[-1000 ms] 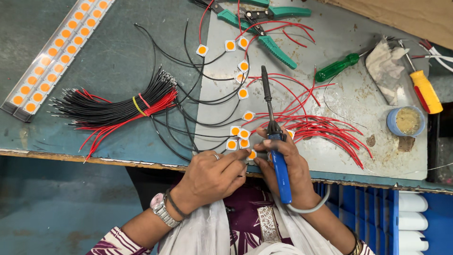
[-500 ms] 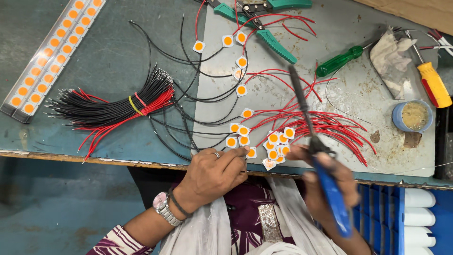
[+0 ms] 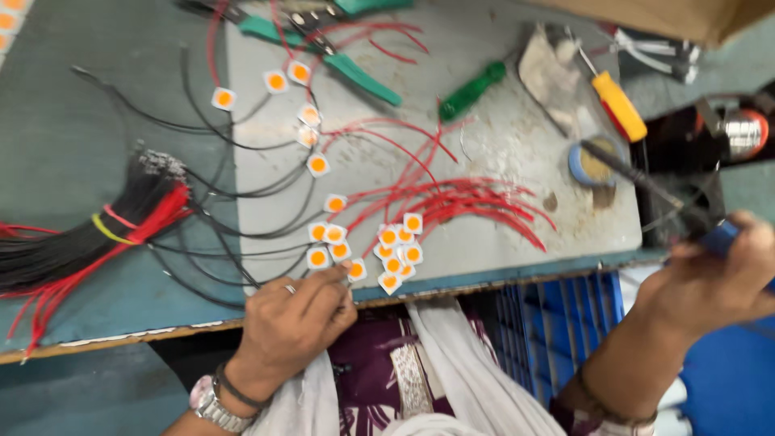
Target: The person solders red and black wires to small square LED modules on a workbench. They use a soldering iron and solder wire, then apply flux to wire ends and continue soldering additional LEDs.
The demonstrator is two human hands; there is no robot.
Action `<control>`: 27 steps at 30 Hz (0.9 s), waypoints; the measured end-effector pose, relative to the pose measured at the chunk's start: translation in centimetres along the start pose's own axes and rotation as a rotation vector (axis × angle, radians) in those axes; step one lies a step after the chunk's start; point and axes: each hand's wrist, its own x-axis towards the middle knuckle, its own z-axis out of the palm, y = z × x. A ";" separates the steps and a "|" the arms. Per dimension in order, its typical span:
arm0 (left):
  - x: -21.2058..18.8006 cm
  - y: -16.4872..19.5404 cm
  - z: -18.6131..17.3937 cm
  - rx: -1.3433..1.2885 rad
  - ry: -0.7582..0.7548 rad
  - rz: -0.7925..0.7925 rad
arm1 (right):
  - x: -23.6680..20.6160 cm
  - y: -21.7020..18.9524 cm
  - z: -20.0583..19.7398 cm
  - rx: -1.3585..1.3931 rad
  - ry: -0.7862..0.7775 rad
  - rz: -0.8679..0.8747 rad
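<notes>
Soldering iron lifted off to the right, LED chips sitting at the bench edge

Right hand (image 3: 710, 282) is wrapped around the blue handle of the iron (image 3: 646, 182), its thin dark shaft angled up toward the little round tin (image 3: 593, 161). Left hand (image 3: 295, 315) is curled narrow, fingertips pinching at a small square white chip (image 3: 356, 270) with an orange center, at the near edge of the scuffed grey mat (image 3: 500, 137). More chips (image 3: 395, 250) are clustered just beside it, with thin red wires (image 3: 476, 202) and glossy black wires (image 3: 218, 194) around them.
</notes>
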 end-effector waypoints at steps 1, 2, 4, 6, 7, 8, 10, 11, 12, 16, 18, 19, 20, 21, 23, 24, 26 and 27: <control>0.0 0.1 0.1 0.020 -0.005 -0.006 | 1.1 0.5 -0.9 -0.014 0.035 0.045; -0.2 0.2 0.1 0.000 -0.014 -0.011 | 2.0 0.9 -1.7 -0.034 0.066 0.096; -0.4 0.2 0.4 -0.036 -0.011 -0.020 | 2.2 1.4 -2.7 -0.059 0.065 0.165; -0.6 0.2 0.6 -0.029 -0.005 -0.018 | 1.9 1.5 -2.7 -0.079 0.014 0.198; -0.6 0.1 0.7 -0.021 0.001 -0.017 | 1.7 1.5 -2.4 -0.098 -0.004 0.208; -0.7 0.1 0.7 -0.031 -0.009 -0.021 | 1.4 1.4 -1.9 -0.136 -0.008 0.208; -0.7 0.1 0.6 -0.049 -0.023 -0.026 | 1.0 1.1 -0.7 -0.164 -0.010 0.219; -0.6 0.1 0.6 -0.053 -0.027 -0.026 | 0.8 1.0 0.0 -0.156 -0.009 0.229; -0.6 0.2 0.5 -0.056 -0.030 -0.027 | 0.7 0.8 0.5 -0.148 -0.008 0.240; -0.6 0.2 0.4 -0.078 -0.038 -0.038 | 0.7 0.5 1.8 -0.163 -0.061 0.193; -0.7 0.1 0.4 -0.092 -0.031 -0.039 | 0.6 0.4 2.1 -0.162 -0.066 0.211; -0.7 0.1 0.4 -0.099 -0.027 -0.039 | 0.6 0.4 2.2 -0.162 -0.071 0.215; -0.8 0.0 0.5 -0.097 -0.027 -0.037 | 0.6 0.4 2.4 -0.164 -0.077 0.207; -0.8 0.0 0.5 -0.095 -0.028 -0.034 | 0.5 0.3 2.6 -0.167 -0.084 0.200; -0.8 -0.1 0.4 -0.100 -0.029 -0.033 | 0.4 0.1 3.0 -0.156 -0.085 0.194; -0.8 -0.1 0.4 -0.105 -0.029 -0.034 | 0.3 -0.1 3.2 -0.156 -0.092 0.189; -0.7 -0.1 0.3 -0.110 -0.030 -0.035 | 0.2 -0.3 3.7 -0.163 -0.111 0.178; -0.8 -0.1 0.2 -0.110 -0.032 -0.035 | 0.2 -0.4 3.8 -0.166 -0.103 0.184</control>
